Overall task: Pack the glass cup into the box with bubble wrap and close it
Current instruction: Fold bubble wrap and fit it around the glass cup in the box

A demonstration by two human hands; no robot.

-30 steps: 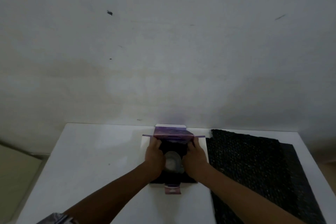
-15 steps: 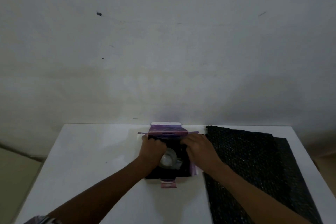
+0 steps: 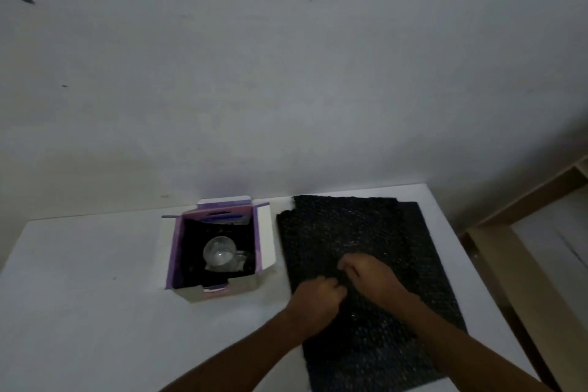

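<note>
A purple-and-white cardboard box (image 3: 265, 239) stands open on the white table (image 3: 95, 312), its flaps spread outward. Inside it, on a black lining, sits a clear glass cup (image 3: 219, 253) with its handle toward the right. To the right of the box lie black bubble wrap sheets (image 3: 366, 226), stacked flat. My left hand (image 3: 318, 299) and my right hand (image 3: 370, 278) are both on the near left part of the top sheet, fingers curled and pinching its edge close together.
A pale wall rises right behind the table. At the far right, past the table's edge, stands a light wooden frame (image 3: 509, 251) over a pale floor. Bare tabletop lies left of and in front of the box.
Both hands left the box and the cup and moved right onto the bubble wrap, where they now pinch it. The view has shifted right, so the box appears further left.
</note>
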